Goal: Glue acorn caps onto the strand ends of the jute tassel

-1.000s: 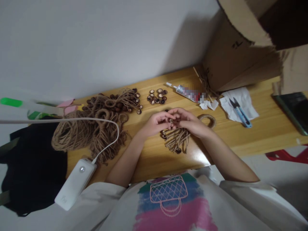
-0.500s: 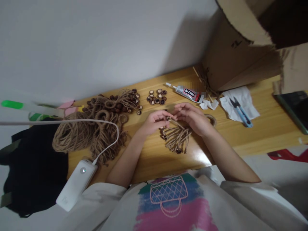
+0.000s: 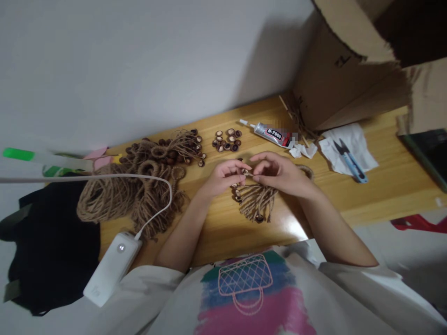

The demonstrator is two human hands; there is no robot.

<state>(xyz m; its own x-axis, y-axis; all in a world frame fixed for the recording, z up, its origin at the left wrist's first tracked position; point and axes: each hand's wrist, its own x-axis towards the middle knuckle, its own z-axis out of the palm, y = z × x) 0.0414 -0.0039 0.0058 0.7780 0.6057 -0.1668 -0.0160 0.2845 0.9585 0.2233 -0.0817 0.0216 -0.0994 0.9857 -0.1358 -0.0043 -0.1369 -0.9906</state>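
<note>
My left hand (image 3: 224, 177) is closed in a pinch on a small brown nut-shell half with a pale inside (image 3: 246, 172). My right hand (image 3: 282, 174) pinches a strand of jute twine close to that shell, thumb and index finger together. The strand belongs to a jute tassel (image 3: 257, 201) that lies fanned out on the table under my hands. Its corded loop (image 3: 307, 171) shows beyond my right hand. A few shell halves (image 3: 236, 193) lie along the tassel's left edge, and one dark shell (image 3: 259, 218) sits at its lower ends.
Loose shell halves (image 3: 228, 140) and a glue tube (image 3: 274, 133) lie behind my hands. On the right, blue thread snips (image 3: 351, 160) rest on white tissue (image 3: 365, 151) near a cardboard box (image 3: 345, 88). Jute coils (image 3: 104, 193), finished-looking tassels (image 3: 150, 200) and a white power bank (image 3: 111, 270) are left.
My right hand's fingers have come down and closed on the twine strand beside the shell; before, they were raised and more spread. My left hand has stayed in place.
</note>
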